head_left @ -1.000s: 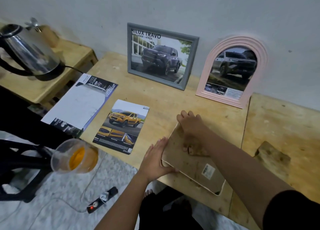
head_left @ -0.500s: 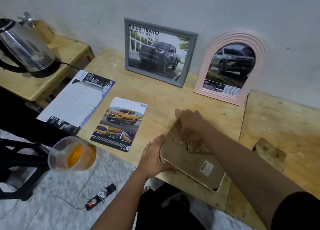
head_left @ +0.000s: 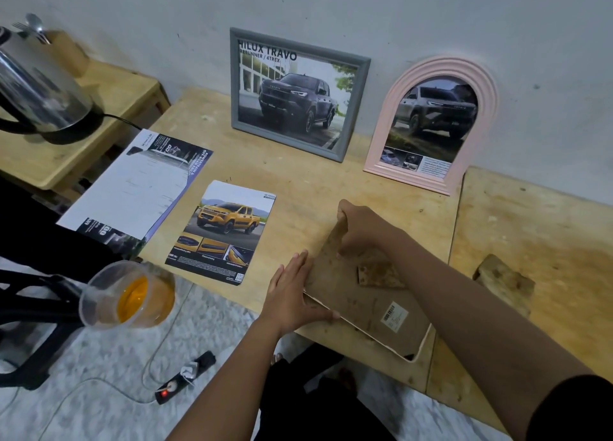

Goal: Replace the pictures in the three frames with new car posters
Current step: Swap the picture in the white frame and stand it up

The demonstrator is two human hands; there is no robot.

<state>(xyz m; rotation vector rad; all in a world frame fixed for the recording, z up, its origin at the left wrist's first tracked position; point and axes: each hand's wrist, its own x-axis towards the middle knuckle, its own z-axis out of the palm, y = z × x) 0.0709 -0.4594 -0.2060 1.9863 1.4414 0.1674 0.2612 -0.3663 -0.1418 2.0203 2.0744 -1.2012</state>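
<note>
Left hand (head_left: 293, 296) flat, fingers together, right hand (head_left: 360, 228) curled in a pinch, forearms extended forward

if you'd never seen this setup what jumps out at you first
Two framed truck posters lean against the wall at the back of the table: a grey frame and, to its right, a pink arched frame. In front, the left hand and right hand work on a face-down frame, with a loose yellow truck poster lying to their left.
</note>
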